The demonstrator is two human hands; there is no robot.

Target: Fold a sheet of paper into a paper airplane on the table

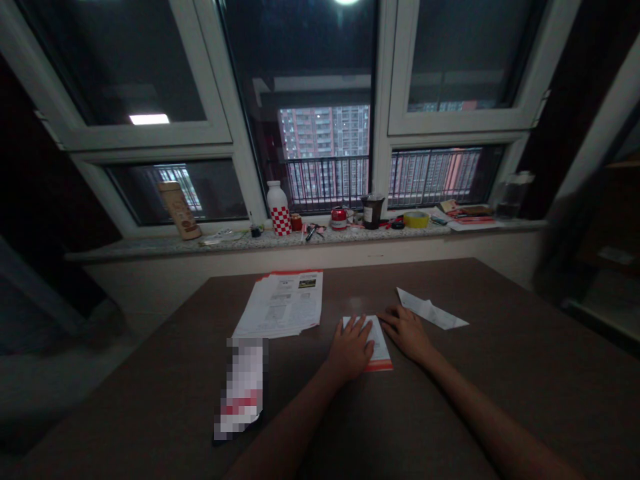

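A small folded sheet of paper, white with an orange-red band along its near edge, lies on the brown table. My left hand rests flat on its left part with the fingers spread, covering much of it. At the sheet's upper right corner is my right hand, fingers stretched out, the index fingertip at or very near the paper's edge. Just beyond the right hand lies a long, pointed folded piece of white paper. Neither hand grips anything.
A stack of printed sheets lies at the table's back left, with a blurred-out object nearer me. The windowsill behind carries a checkered bottle, a tan flask, a dark cup and a roll of yellow tape.
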